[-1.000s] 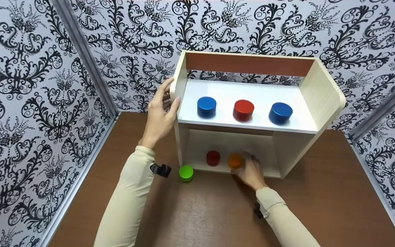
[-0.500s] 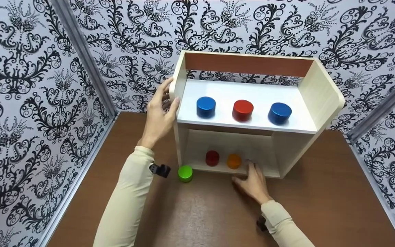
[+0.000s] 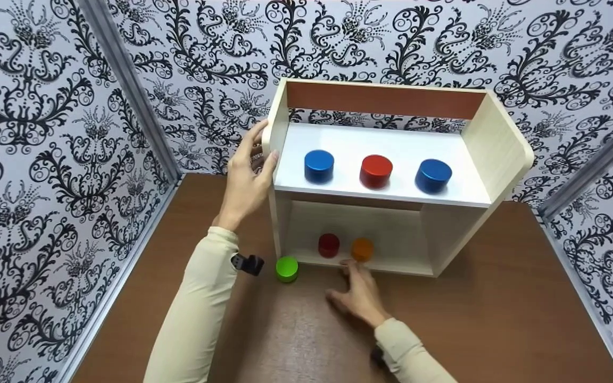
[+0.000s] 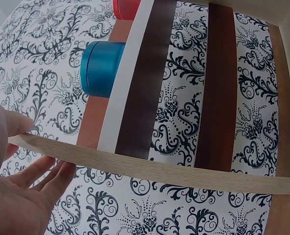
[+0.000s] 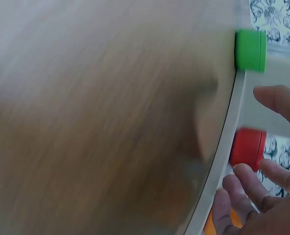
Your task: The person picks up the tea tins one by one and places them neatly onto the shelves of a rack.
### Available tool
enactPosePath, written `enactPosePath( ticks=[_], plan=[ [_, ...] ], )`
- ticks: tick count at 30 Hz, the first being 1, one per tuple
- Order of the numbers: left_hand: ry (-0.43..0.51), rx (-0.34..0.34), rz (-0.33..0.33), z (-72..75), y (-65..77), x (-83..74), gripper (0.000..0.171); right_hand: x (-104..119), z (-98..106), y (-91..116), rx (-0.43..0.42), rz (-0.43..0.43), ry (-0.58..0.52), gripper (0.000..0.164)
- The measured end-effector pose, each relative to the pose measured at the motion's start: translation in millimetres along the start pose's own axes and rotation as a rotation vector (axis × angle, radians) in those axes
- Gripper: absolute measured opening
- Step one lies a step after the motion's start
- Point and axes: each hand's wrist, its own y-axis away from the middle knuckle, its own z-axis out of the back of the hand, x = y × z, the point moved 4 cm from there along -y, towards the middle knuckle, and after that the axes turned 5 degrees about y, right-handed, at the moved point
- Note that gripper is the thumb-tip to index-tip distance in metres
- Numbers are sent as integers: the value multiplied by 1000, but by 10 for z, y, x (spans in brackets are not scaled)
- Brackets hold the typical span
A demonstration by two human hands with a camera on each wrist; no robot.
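My left hand (image 3: 248, 178) holds the left side panel of a two-level wooden shelf (image 3: 503, 133), thumb on one face and fingers on the other, as the left wrist view shows. My right hand (image 3: 361, 295) is over the table just in front of the lower level, fingers apart and holding nothing. Behind its fingertips, an orange round container (image 3: 362, 249) and a red round container (image 3: 329, 245) stand on the lower level. A green round container (image 3: 287, 269) stands on the table by the shelf's left front corner.
On the white upper level are a blue container (image 3: 319, 166), another red container (image 3: 376, 171) and a second blue container (image 3: 433, 175). Patterned walls (image 3: 30, 133) enclose the brown table (image 3: 296, 340) at the back and sides.
My right hand has let go of the orange container, drawn back out of the lower level and shifted left. My left hand keeps its hold on the panel.
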Motion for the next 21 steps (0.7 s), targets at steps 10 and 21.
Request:
enactPosePath(
  ticks=[10, 21],
  plan=[
    [-25, 3, 5, 7, -1, -10, 55, 336, -399, -88, 45, 73, 7, 70],
    [-28, 11, 14, 6, -7, -5, 56, 490, -664, -265, 17, 64, 52, 77]
  ],
)
